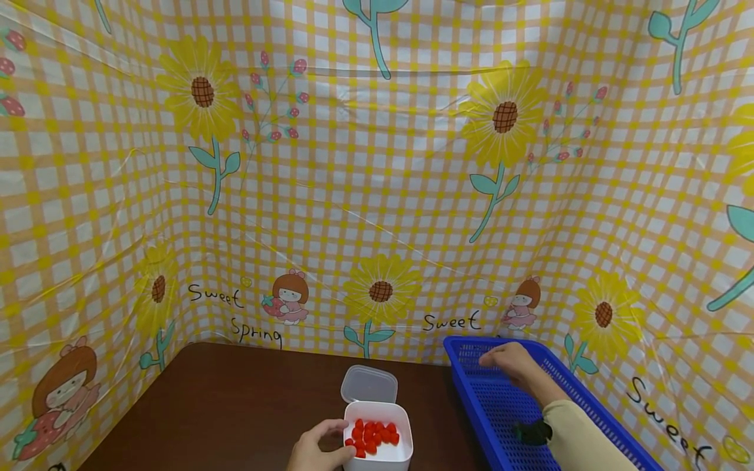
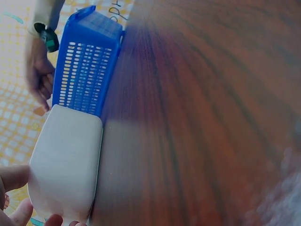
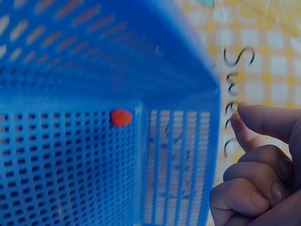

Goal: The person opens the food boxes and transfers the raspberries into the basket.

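A white plastic box [image 1: 410,432] with several small glossy red pieces [image 1: 371,437] inside stands at the table's front. My left hand [image 1: 321,447] grips its left side, thumb at the near corner; in the left wrist view, the thumb [image 2: 14,177] and fingertips press against the box. Over the blue basket [image 1: 471,399] hangs my right hand [image 1: 518,366]. Its fingers [image 3: 249,197] are curled, with thumb and forefinger tips close together and nothing visible between them. One red piece [image 3: 121,117] is inside the basket, near a corner, in the right wrist view.
A translucent lid [image 1: 369,384] lies on the dark brown table [image 1: 247,405] just behind the box. Checked cloth [image 1: 377,196] with printed flowers hangs around the table's back and sides. The basket runs along the right side, near the cloth.
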`<state>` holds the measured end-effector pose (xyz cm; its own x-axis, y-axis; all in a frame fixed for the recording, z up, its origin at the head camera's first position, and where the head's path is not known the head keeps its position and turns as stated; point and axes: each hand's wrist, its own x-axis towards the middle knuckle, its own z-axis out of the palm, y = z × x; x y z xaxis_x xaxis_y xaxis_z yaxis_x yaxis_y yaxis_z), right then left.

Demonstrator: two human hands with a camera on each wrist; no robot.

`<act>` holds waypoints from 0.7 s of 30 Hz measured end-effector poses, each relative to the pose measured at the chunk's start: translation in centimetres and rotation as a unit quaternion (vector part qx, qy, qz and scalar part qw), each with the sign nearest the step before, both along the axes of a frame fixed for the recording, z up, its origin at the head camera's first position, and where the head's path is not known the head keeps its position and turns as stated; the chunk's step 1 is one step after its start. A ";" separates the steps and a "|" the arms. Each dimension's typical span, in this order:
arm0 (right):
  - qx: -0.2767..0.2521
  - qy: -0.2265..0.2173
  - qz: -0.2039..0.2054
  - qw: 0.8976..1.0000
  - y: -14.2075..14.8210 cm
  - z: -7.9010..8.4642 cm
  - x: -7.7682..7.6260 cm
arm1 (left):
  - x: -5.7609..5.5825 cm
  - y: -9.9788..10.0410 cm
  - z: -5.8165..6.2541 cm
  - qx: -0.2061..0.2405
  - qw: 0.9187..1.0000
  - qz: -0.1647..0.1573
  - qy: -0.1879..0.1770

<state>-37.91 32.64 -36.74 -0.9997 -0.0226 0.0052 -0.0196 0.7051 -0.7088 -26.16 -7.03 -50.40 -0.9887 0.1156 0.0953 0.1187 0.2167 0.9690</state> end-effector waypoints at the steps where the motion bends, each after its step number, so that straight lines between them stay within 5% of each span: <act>1: -0.001 0.000 0.005 1.000 -0.3 0.2 0.1 | 0.0 0.0 0.0 0.002 1.000 -0.001 0.003; 12: -0.065 -0.023 0.039 0.997 -4.3 0.6 1.0 | 0.3 0.1 0.1 0.032 0.999 -0.002 0.002; 21: -0.093 -0.019 0.038 0.995 -8.7 0.7 3.0 | 0.1 0.1 0.0 0.023 1.000 0.005 -0.008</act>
<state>-34.87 23.92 -36.01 -0.9947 -0.1004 -0.0205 -0.0393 0.5589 -0.8283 -26.02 -6.89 -50.36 -0.9914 0.1009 0.0836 0.1002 0.1729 0.9798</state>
